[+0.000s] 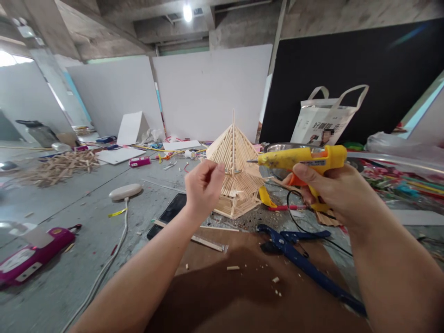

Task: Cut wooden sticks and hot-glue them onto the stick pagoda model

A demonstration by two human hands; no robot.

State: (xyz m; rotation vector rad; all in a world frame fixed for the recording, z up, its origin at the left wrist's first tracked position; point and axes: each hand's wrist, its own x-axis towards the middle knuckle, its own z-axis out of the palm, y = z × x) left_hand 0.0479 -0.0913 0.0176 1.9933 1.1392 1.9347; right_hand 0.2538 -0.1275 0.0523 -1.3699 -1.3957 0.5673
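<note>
My right hand (321,182) grips a yellow hot glue gun (298,158), fingers around its handle near the orange trigger. The gun's metal nozzle points left toward a pointed tower model made of thin wooden sticks (244,143). In front of the model's left side, my left hand (204,185) is closed with thumb and fingers together. Whatever it may pinch is hidden. Below the hands, a blue-handled cutting tool (294,259) lies on a brown board (243,291).
A dark flat phone-like slab (169,212) lies left of the board, with loose sticks (208,243) beside it. Farther left are a white cabled device (125,191), a magenta power strip (38,254) and a stick pile (58,166). A white tote bag (322,120) stands behind right.
</note>
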